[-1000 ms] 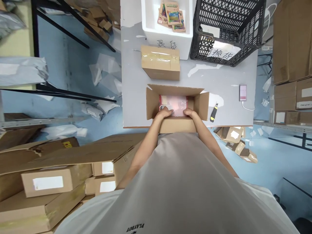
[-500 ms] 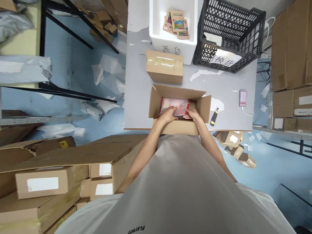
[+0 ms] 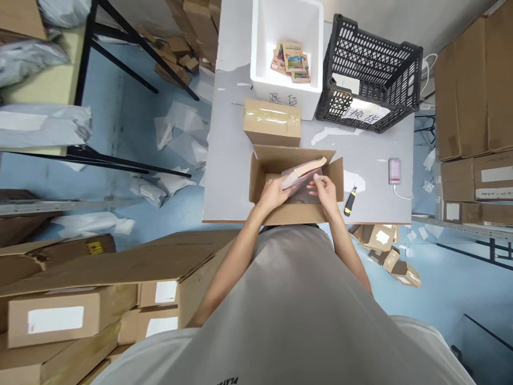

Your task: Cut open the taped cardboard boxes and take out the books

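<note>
An opened cardboard box [image 3: 276, 152] stands at the front edge of the table, its flaps spread. Over its opening, a book [image 3: 305, 170] is tilted up, pale page edges showing along its top. My left hand [image 3: 276, 193] is closed on the book's left end. Close to the book's right side, my right hand [image 3: 325, 191] has its fingers apart and slightly bent, holding nothing that I can see. The inside of the box is partly hidden by the book and hands.
Behind the box sits a taped carton [image 3: 272, 120]. Further back are a white foam bin [image 3: 286, 88] with several small card packs [image 3: 294, 61] and a black plastic crate [image 3: 368, 75]. A utility knife [image 3: 350, 201] and a charging phone [image 3: 395, 171] lie to the right.
The book, lying flat in the box before, is now raised and tilted in my left hand. My right hand has come up off it, and its fingers have spread.
</note>
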The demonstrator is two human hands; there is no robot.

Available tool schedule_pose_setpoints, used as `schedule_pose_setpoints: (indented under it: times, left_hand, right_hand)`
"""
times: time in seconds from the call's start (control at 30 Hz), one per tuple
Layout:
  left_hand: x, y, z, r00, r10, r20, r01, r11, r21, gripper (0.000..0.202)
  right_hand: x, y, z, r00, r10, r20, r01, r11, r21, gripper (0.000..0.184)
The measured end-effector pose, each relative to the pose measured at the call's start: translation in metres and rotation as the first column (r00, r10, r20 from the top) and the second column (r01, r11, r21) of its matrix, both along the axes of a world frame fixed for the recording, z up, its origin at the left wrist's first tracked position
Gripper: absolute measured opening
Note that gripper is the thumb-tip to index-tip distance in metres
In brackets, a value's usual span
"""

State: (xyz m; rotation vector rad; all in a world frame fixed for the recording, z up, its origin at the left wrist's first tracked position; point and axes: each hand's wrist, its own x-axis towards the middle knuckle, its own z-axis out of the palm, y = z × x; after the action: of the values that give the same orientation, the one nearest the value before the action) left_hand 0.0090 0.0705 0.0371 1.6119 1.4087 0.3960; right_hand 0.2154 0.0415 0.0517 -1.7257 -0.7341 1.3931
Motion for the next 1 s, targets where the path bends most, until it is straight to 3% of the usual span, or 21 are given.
schedule_pose_setpoints:
  times: [0.1,0.17,0.3,0.5,0.63,0.77,0.87,0.93,1.0]
  left_hand:
    - [-0.005,0.002,0.003,0.967,0.148,0.21,-0.155,0.988,0.016,0.048]
    - [-0.01,0.002,0.006,0.899,0.206,0.388,-0.219,0.976,-0.009,0.06]
    - [-0.021,-0.002,0.022,0.735,0.325,0.595,-0.249,0.946,-0.209,0.077]
    - [-0.029,-0.007,0.046,0.615,0.439,0.655,-0.201,0.89,-0.408,0.076]
    - [-0.021,-0.004,0.036,0.596,0.493,0.634,-0.24,0.863,-0.445,0.077]
    - [-0.011,-0.005,0.022,0.658,0.53,0.534,-0.38,0.847,-0.373,0.087]
    - [0.0,-0.017,0.032,0.719,0.467,0.515,-0.376,0.884,-0.277,0.092]
    - [0.011,-0.029,0.049,0.736,0.342,0.585,-0.244,0.939,-0.242,0.083]
    - [0.026,-0.041,0.067,0.708,0.265,0.655,-0.156,0.963,-0.222,0.078]
  right_hand:
    - [0.007,-0.011,-0.014,0.991,-0.027,0.133,0.016,0.996,0.086,0.059]
    - [0.007,-0.017,-0.021,0.985,-0.066,0.161,0.045,0.99,0.131,0.074]
    - [0.006,-0.025,-0.016,0.999,-0.046,0.026,0.039,0.977,0.209,0.084]
    - [0.013,-0.027,0.025,0.982,0.129,-0.136,-0.093,0.965,0.244,0.064]
    - [0.015,-0.025,0.044,0.991,0.117,-0.058,-0.097,0.956,0.278,0.059]
    - [0.009,-0.026,0.056,0.979,-0.006,0.204,-0.061,0.945,0.322,0.052]
    - [-0.001,-0.033,0.068,0.85,-0.029,0.527,-0.14,0.95,0.278,0.044]
    - [-0.009,-0.04,0.076,0.708,0.046,0.705,-0.251,0.949,0.19,0.038]
    - [-0.019,-0.046,0.082,0.575,0.142,0.806,-0.37,0.923,0.102,0.034]
